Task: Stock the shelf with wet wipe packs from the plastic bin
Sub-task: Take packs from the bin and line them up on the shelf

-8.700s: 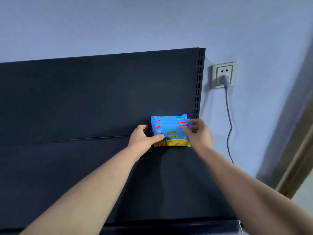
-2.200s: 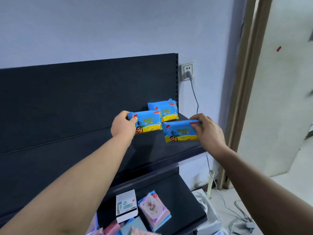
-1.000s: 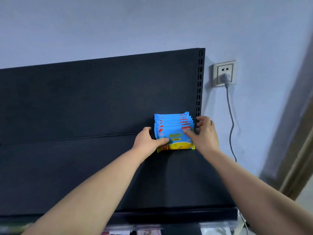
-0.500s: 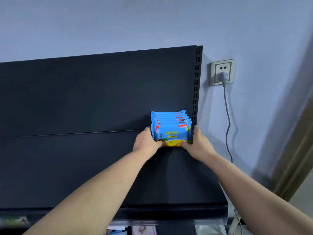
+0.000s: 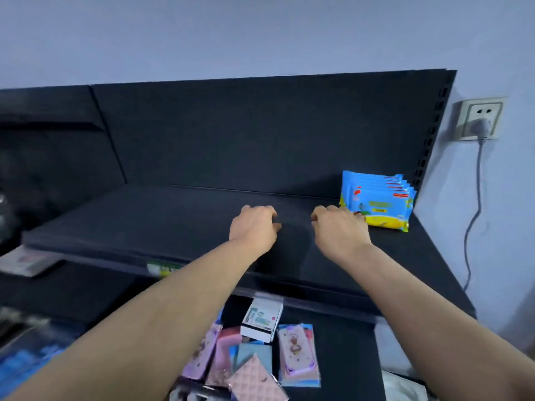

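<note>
Both hands have come off the wet wipe packs and drawn back toward me since half a second ago, and my view has dropped, so a second shelf now shows below.

At the far left everything is blurred and I cannot tell what lies there. My left hand [image 5: 254, 227] hangs over the middle of the top shelf [image 5: 144, 215], its fingers loosely curled downward and holding nothing. Beneath it, on the lower shelf [image 5: 347, 357], one white box [image 5: 262, 319] stands among a loose pile of flat pink and blue packs [image 5: 296, 354]. They overlap too much for a sure count, but I make out at least five.

My right hand [image 5: 338, 230] is just beside the left, also loosely curled and empty. Its fingertips lie in front of the lower left corner of the nearest pack, and I cannot tell whether they touch it.

The wet wipe packs [image 5: 379, 204] stand upright in one row at the right end of the top shelf, one behind another, faces toward me, back to the dark rear panel [image 5: 260, 134]. By their stepped top edges I count six.

On the wall to the right is one socket [image 5: 480, 111] with one plug [image 5: 479, 130] in it and one grey cable [image 5: 474, 215] hanging down.
</note>
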Motion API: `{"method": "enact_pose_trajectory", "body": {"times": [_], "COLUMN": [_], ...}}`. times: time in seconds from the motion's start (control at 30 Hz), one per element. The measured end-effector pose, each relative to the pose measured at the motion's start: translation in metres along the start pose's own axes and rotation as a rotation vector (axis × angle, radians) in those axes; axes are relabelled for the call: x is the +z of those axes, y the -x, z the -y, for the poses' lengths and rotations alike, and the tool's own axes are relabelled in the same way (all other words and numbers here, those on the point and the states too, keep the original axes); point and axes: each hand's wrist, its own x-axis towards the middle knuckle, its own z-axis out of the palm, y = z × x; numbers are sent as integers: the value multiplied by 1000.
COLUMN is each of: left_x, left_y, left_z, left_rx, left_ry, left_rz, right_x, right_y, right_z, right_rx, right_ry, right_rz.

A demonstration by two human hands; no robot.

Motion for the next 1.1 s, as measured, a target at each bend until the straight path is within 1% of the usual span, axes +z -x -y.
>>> {"method": "enact_pose_trajectory", "body": {"times": [0.1, 0.2, 0.27, 0.4, 0.5, 0.67, 0.83, 0.97, 1.1], "left_x": [-30, -64, -80, -111, -128, -141, -135, -117, -94], "left_y": [32, 79, 109, 183, 233, 302, 337, 337, 319], "left_z": [74, 157, 211, 317, 382, 461, 527, 577, 629], "left_rx": [-52, -152, -213, -400, -562, -754, -915, -969, -987], "left_ry": [-22, -30, -25, -29, -44, -102, -95, -103, -64], "left_rz": [-76, -137, -134, -85, -68, -27, 13, 89, 176], "right_x": [10, 22, 32, 53, 69, 103, 144, 189, 241], "right_y": [5, 20, 32, 62, 87, 118, 126, 117, 101], "right_z": [81, 170, 223, 329, 392, 470, 526, 562, 597], "right_rx": [-134, -257, -328, -457, -523, -632, -687, -694, -647], "right_ry": [-76, -143, -178, -260, -306, -283, -237, -231, -232], "right_rz": [-7, -13, -14, 15, 92, 244, 395, 483, 602]}}
